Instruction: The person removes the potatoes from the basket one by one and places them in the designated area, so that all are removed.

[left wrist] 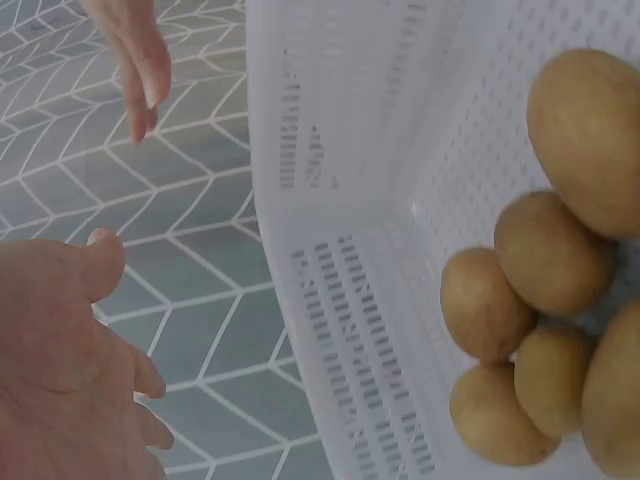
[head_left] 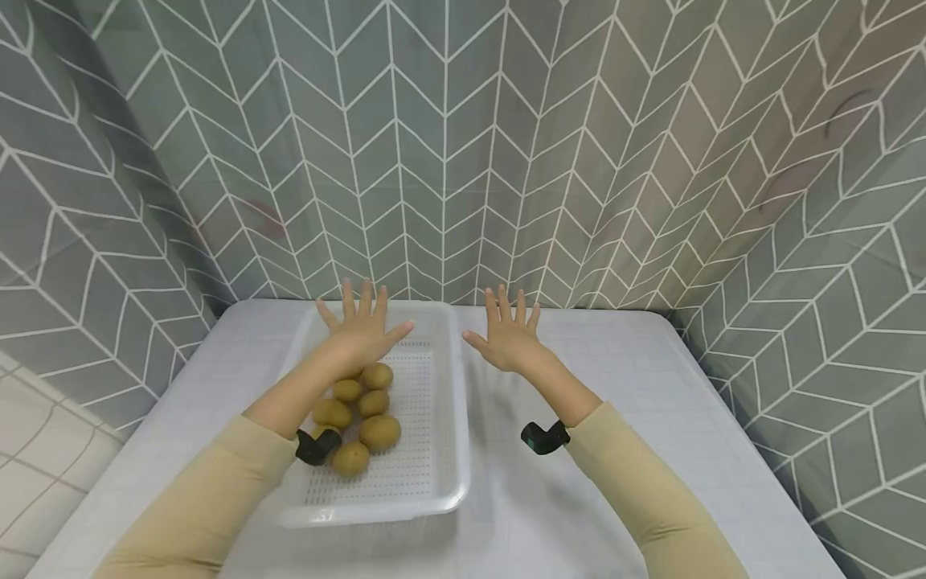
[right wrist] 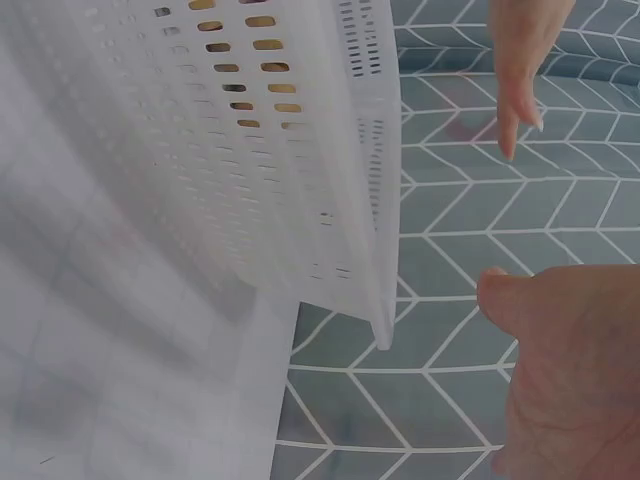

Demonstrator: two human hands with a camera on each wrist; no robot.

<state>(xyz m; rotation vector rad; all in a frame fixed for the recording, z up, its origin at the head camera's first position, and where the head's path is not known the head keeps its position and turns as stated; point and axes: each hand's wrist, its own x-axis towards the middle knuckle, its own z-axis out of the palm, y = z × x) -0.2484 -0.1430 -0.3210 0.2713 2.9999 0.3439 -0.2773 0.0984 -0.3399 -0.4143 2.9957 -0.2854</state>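
My left hand [head_left: 356, 334] is held above the far part of a white plastic basket [head_left: 460, 402], its fingers straight and spread, with nothing in them. Several potatoes [head_left: 379, 433] lie together on the left side of the basket floor; my left forearm hides part of the group. In the left wrist view the potatoes [left wrist: 585, 140] sit below the rim, apart from the hand. To the right of the basket, my right hand [head_left: 510, 338] hovers over the table, fingers also straight and spread, holding nothing. The right wrist view shows the basket's slotted outer wall [right wrist: 200, 130] beside that hand.
The basket stands on a table with a white cloth [head_left: 600, 482]. Grey curtains [head_left: 463, 161] with a white zigzag pattern hang behind the table and along both sides. A black wrist camera [head_left: 317, 446] is strapped to the left wrist and another wrist camera [head_left: 544, 438] to the right.
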